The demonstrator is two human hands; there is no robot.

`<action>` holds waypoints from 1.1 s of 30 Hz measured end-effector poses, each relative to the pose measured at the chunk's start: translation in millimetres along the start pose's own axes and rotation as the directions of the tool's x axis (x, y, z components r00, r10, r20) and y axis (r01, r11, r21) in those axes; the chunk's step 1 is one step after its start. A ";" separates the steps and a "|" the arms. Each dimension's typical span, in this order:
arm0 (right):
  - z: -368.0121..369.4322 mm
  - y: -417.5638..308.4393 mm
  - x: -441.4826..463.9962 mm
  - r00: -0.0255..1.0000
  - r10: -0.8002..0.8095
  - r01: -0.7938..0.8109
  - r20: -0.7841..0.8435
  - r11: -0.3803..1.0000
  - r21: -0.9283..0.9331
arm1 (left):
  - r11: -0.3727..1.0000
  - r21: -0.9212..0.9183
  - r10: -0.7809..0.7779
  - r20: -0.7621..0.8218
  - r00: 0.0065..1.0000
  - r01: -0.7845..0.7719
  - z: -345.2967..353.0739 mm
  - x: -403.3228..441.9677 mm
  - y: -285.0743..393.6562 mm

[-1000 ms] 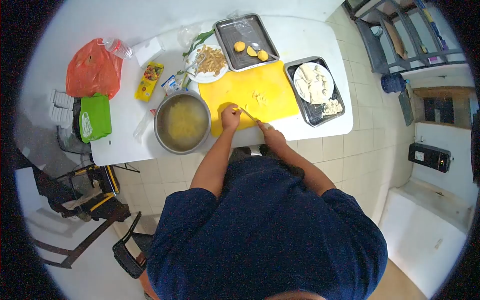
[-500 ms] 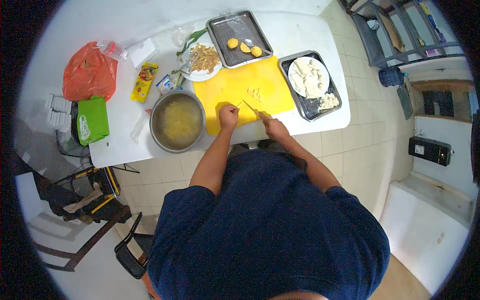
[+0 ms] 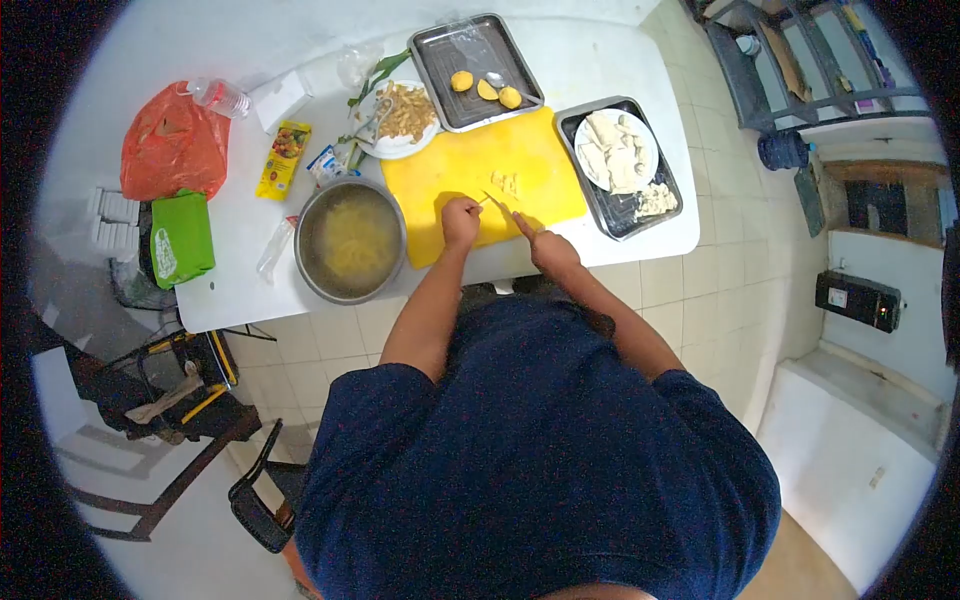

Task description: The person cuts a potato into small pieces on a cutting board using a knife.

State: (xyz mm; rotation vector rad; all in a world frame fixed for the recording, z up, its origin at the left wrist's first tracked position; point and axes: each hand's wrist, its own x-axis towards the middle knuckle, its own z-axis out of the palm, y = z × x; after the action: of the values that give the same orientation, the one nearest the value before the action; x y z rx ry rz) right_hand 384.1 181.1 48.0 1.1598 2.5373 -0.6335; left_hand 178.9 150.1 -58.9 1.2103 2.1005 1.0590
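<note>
My right hand (image 3: 552, 252) grips a knife (image 3: 497, 204) by its handle, the blade angled up and left over the yellow cutting board (image 3: 430, 175). Close to the blade's tip, my left hand (image 3: 461, 222) is closed in a pinch on a thin pale-yellow strip (image 3: 484, 200), whose kind is too small to make out. Some small cut pieces (image 3: 505, 184) lie on the board just beyond the knife. Left of the board stands a metal pot (image 3: 302, 262) holding cloudy liquid with yellow matter in it.
Behind the board are a dark tray (image 3: 440, 62) with yellow rounded pieces and a spoon, and a white plate (image 3: 376, 147) of brownish strips. At right, another tray (image 3: 612, 224) carries a plate of pale pieces. Bags and packets, including a red bag (image 3: 175, 145), crowd the left.
The knife blade and right hand have shifted slightly left and its tip now sits nearer the strip in my left hand. The whole view has moved a little.
</note>
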 end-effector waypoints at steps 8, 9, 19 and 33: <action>1.5 -1.4 -0.4 0.999 -0.011 0.011 0.036 1.000 -0.013 | 0.999 -0.032 -0.032 0.000 0.999 0.032 2.5 3.0 -4.8; 2.9 -1.5 0.1 0.998 -0.012 0.013 0.054 1.000 -0.015 | 0.999 -0.035 -0.039 -0.013 0.999 0.038 3.4 2.9 -4.5; 19.1 7.1 2.1 0.998 0.038 -0.033 -0.057 0.996 0.079 | 0.999 -0.030 -0.037 -0.042 0.998 0.036 4.0 1.8 -5.6; 19.5 -1.4 1.2 1.000 0.013 -0.012 -0.006 0.993 0.121 | 0.998 -0.047 -0.045 -0.034 0.998 0.043 3.0 1.8 -3.8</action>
State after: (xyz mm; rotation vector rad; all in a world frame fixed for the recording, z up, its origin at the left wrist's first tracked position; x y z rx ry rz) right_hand 383.6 171.4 31.0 1.2178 2.5259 -0.7918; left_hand 178.3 151.7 -63.8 1.1258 2.1070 1.1106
